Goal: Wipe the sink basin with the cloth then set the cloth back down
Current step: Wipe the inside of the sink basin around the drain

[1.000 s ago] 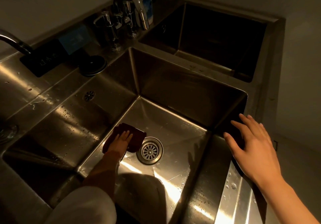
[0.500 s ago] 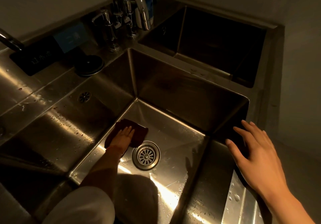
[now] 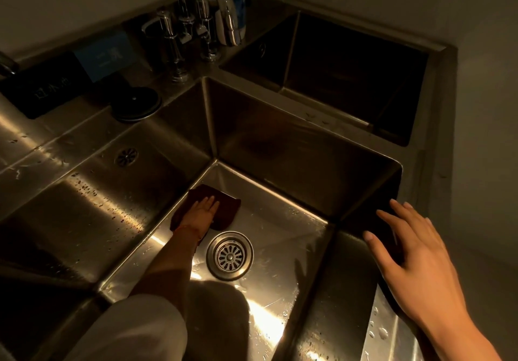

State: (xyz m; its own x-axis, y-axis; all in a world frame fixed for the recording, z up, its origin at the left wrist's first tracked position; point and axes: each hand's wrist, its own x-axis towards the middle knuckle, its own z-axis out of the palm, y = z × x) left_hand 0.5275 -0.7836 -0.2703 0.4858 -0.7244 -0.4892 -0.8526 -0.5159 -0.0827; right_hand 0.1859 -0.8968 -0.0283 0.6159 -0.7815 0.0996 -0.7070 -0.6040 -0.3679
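Our left hand (image 3: 199,211) presses flat, fingers together, on the dark cloth (image 3: 224,209) at the sink basin's (image 3: 280,237) far left floor corner, beside the drain (image 3: 229,255). Our right hand (image 3: 412,257) rests spread and empty on the basin's right rim.

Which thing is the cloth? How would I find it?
Look in the middle sink basin. On its shiny floor, just up-left of the round drain, the left hand presses on the cloth. It is the only dark, soft thing there.
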